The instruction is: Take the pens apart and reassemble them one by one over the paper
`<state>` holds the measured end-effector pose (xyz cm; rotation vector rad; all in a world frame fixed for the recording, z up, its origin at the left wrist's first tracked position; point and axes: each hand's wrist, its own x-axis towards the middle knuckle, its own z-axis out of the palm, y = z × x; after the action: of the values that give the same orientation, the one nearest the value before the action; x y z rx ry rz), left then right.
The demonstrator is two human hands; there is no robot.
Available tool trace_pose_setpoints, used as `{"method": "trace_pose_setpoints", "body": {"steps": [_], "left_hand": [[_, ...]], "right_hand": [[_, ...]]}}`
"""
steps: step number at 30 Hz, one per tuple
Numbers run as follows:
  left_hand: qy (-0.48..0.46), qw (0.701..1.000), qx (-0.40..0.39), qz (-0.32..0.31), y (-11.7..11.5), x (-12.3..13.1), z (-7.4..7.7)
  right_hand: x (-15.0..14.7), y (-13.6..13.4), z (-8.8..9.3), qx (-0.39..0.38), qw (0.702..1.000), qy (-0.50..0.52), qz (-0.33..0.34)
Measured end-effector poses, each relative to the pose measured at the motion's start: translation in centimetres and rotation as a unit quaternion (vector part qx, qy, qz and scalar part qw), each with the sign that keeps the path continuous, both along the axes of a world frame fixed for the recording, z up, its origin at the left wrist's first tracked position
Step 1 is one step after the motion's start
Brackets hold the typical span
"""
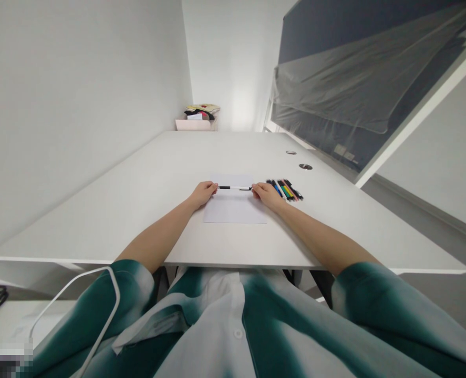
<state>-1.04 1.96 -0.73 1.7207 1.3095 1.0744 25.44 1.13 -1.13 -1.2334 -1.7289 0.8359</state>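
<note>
Shirt (213,336); pen (235,188) crosswise between both hands (203,193) (267,195)

Left hand (203,193), right hand (266,195): two. One black-and-white pen (235,187) between them. One paper sheet (233,209). Loose pens (283,189): roughly six, overlapping, exact count unclear. Two round grommets (306,167) near the desk's (99,210) far right edge. One pink box (195,125) past the far edge.

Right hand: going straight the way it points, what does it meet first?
The right hand meets the black-and-white pen first, since its fingers are at the pen's end; past that, probably the left hand, though depth is unclear.
</note>
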Motion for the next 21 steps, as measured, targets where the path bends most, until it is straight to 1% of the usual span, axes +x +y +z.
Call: {"method": "trace_pose_setpoints", "body": {"steps": [7,21], "left_hand": [[-0.001,1.000,0.000,-0.002,0.10,-0.01,-0.14],[0.009,1.000,0.001,0.000,-0.19,0.04,0.12]], "right_hand": [[-0.04,0.08,0.00,-0.006,1.000,-0.007,-0.010],[-0.10,-0.31,0.36,-0.002,1.000,-0.007,-0.004]]}}
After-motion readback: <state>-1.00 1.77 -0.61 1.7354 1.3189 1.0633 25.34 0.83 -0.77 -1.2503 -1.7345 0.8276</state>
